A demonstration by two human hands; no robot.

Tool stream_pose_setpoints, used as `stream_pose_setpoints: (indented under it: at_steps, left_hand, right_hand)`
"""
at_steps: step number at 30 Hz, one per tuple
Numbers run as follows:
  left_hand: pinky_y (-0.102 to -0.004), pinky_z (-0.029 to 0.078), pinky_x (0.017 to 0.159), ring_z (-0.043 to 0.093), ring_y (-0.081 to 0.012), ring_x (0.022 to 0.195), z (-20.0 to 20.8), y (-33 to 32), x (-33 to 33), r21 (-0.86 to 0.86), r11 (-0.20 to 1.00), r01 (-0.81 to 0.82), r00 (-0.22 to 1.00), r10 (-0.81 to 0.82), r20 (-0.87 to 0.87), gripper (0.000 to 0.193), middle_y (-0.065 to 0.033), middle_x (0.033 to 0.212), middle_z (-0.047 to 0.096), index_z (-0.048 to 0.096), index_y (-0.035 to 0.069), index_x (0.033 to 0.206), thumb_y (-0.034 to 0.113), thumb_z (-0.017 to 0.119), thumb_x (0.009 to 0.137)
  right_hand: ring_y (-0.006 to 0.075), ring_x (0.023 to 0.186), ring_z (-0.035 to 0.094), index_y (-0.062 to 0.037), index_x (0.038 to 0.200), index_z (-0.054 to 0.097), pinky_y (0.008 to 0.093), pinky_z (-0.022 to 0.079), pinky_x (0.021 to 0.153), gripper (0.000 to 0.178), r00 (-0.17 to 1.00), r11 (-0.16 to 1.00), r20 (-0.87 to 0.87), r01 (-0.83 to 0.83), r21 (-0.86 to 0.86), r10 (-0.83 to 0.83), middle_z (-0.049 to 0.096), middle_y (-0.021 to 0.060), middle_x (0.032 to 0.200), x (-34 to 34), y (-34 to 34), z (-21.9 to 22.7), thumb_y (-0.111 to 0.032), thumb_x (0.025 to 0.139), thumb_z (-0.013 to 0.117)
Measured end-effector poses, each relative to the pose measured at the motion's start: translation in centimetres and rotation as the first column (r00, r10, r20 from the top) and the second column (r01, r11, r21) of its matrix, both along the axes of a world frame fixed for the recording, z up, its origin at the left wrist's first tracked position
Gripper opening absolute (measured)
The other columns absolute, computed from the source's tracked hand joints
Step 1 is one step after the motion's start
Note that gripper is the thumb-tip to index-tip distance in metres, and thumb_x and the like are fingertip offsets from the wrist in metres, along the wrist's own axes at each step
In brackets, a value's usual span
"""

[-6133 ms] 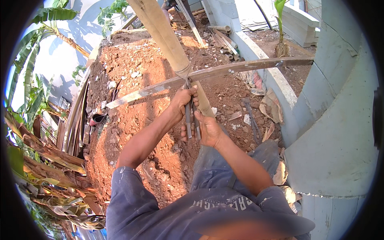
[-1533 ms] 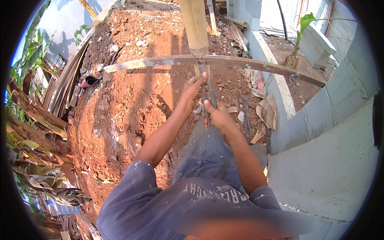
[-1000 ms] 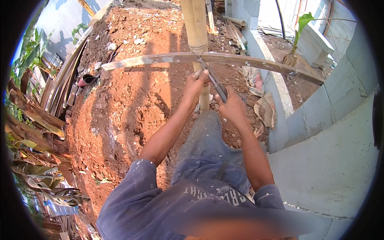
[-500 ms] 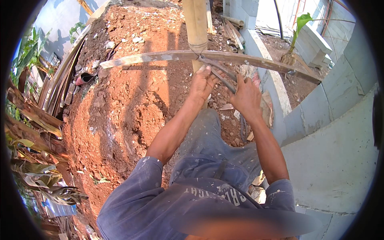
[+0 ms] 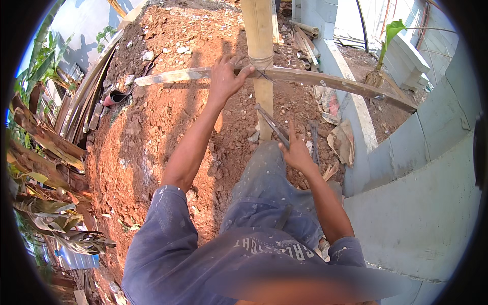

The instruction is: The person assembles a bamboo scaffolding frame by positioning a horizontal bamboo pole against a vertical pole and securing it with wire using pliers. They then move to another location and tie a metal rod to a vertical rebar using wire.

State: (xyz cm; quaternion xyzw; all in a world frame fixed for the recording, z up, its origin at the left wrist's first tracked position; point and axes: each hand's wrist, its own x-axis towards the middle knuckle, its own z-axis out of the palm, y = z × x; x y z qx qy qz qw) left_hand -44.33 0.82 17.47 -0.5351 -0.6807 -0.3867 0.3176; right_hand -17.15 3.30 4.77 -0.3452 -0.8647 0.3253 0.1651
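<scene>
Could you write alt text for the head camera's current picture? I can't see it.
A person's right hand holds dark metal pincers, while the left hand rests on a long brown wooden strip that crosses a tan bamboo pole, with thin dark wire at the crossing. Reddish-brown soil spreads around, and a pale grey block wall stands at right.

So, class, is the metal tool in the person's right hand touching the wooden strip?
Apart. The head view shows the metal tool, in the right hand, ending short of the wooden strip, with bare bamboo visible between.
</scene>
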Motion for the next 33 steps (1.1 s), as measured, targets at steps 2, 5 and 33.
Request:
stream_pose_setpoints:
  at_steps: [2,5,33]
  left_hand:
    - [-0.0483,0.039,0.092,0.060,-0.0341,0.094,0.2,1.0,-0.1,-0.276,0.961,-0.021,1.000,0.015,-0.021,0.066,-0.0167,0.078,0.066,0.069,0.002,0.096,0.064,0.064,0.074]
    - [-0.0523,0.034,0.096,0.058,-0.0333,0.100,2.1,1.3,1.0,-0.578,0.816,0.015,0.980,0.103,0.172,0.079,-0.0165,0.083,0.067,0.069,0.004,0.102,0.074,0.064,0.066]
    - [-0.0473,0.045,0.088,0.062,-0.0389,0.097,3.6,0.7,-15.7,-0.728,0.656,-0.200,0.915,0.390,0.100,0.070,-0.0263,0.101,0.065,0.068,-0.001,0.100,0.062,0.037,0.091]
  right_hand:
    - [0.0348,0.101,0.059,-0.0019,0.141,0.034,0.0464,0.045,0.088,0.064,0.989,0.991,-0.146,-0.029,-0.130,0.010,0.062,0.0213,0.108,1.0,-0.2,-6.2,-0.036,0.092,0.056]
    - [0.0179,0.078,0.060,-0.0018,0.107,0.061,0.0362,0.047,0.073,0.038,0.995,0.794,-0.087,-0.022,-0.608,-0.039,0.065,0.0075,0.083,3.9,-2.2,-10.7,-0.037,0.094,0.056]
    - [0.0083,0.062,0.046,-0.0024,0.101,0.050,0.0247,0.039,0.054,0.024,0.617,0.888,-0.670,0.435,-0.147,-0.413,0.049,0.0011,0.078,7.7,3.8,-2.9,-0.024,0.096,0.058]
